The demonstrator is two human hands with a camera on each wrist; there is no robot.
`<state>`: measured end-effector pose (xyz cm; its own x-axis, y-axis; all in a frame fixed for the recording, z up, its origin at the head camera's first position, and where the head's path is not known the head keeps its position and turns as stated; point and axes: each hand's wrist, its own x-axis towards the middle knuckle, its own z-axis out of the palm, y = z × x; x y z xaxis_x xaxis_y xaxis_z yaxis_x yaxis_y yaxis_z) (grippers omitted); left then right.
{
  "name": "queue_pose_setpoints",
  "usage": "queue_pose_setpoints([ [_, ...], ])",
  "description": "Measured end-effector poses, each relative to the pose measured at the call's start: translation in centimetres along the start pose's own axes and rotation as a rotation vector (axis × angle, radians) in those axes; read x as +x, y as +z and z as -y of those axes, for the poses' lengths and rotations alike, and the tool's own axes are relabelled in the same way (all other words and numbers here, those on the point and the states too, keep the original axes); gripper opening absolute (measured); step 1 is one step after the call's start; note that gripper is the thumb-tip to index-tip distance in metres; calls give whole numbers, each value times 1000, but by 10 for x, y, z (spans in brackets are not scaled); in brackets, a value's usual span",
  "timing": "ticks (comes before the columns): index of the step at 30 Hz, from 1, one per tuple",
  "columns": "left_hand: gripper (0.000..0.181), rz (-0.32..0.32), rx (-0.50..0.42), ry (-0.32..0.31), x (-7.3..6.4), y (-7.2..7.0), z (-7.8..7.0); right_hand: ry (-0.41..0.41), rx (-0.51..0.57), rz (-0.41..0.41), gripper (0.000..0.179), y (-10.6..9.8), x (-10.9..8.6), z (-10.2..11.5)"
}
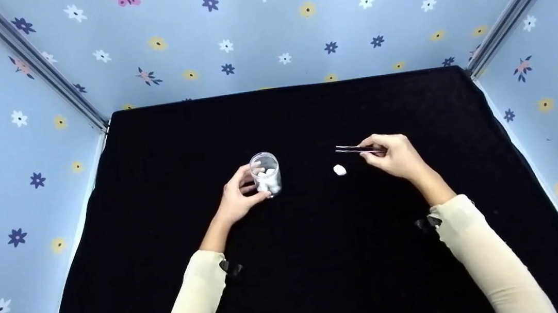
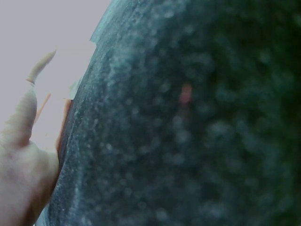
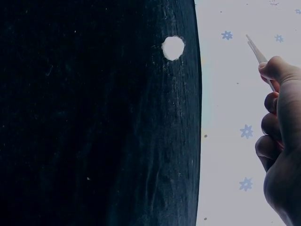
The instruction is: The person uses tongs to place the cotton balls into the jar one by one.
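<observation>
My left hand grips a clear jar with its fingers and thumb around the side. Several white cotton balls lie inside the jar, whose top is uncovered. In the left wrist view the jar is washed out by glare, and the left hand shows at the left edge. A pair of tweezers is pinched in my right hand, tips pointing left. One loose cotton ball lies on the cloth just below the tips, apart from them. The right wrist view shows the tweezers above that cotton ball.
A black cloth covers the table. Light blue walls with printed flowers rise at the back and sides, with metal posts at the corners. Each wrist wears a strapped camera.
</observation>
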<state>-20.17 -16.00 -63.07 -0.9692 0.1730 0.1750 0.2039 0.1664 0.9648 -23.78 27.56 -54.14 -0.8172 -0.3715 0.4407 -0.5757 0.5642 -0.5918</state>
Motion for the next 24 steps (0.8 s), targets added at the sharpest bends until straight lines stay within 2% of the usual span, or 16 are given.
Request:
queue_pose_setpoints([
  [2, 69, 2, 2, -8, -1, 0, -2, -2, -17, 9, 13, 1, 0, -2],
  [9, 69, 3, 9, 32, 1, -1, 9, 14, -37, 41, 15, 4, -1, -9],
  [11, 69, 4, 7, 30, 0, 0, 6, 24, -37, 56, 15, 6, -2, -10],
  [19, 71, 18, 39, -64, -1, 1, -9, 55, -37, 90, 15, 13, -8, -14],
  [24, 71, 13, 31, -70, 0, 1, -9, 74, -49, 108, 15, 16, -9, -17],
])
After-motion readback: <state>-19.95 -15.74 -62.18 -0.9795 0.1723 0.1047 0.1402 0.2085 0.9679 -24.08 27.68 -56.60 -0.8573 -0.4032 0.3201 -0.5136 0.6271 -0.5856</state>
